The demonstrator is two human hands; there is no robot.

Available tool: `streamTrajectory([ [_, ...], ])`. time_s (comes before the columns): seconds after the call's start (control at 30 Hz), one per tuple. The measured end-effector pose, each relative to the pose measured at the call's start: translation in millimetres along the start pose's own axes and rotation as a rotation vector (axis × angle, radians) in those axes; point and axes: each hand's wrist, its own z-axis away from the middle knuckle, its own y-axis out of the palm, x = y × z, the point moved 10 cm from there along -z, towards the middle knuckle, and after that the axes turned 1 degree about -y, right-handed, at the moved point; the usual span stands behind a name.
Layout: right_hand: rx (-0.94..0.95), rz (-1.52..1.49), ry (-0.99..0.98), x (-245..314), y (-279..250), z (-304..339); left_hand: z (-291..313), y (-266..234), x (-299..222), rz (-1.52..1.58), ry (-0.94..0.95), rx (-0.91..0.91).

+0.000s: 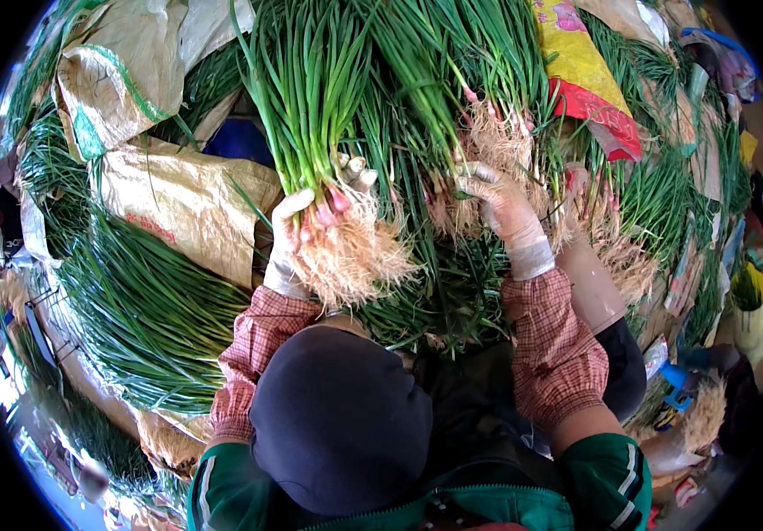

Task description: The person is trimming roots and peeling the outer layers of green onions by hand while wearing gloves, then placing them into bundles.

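Observation:
My left hand [288, 237], in a pale glove, is closed round a thick bunch of spring onions [311, 106]. Their long green leaves point away from me, and the pinkish bulbs and tangled pale roots hang over the near side of the grip. Further right, my gloved right hand [507, 211] has its fingers bent together at the bulb end of a thinner bundle of spring onions [435, 97]. How many stalks lie in those fingers is hidden. Just beyond the right hand rests another rooted clump of spring onions [498, 133].
A big pile of green leaves [147, 305] lies at the left, beside a tan woven sack [182, 208]. At the top right is a yellow and red sack [589, 80]. More rooted onions [620, 243] lie to the right. Low in view is a dark rounded shape [337, 425].

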Motion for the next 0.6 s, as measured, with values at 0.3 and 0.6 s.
streamTrajectory([
  [0.3,-0.425,0.223,-0.219,-12,23,19,-8,-7,20,-0.256,-0.126,-0.023],
  [0.6,0.170,1.085,-0.213,-38,67,-10,-1,-6,0,-0.263,-0.079,0.047],
])
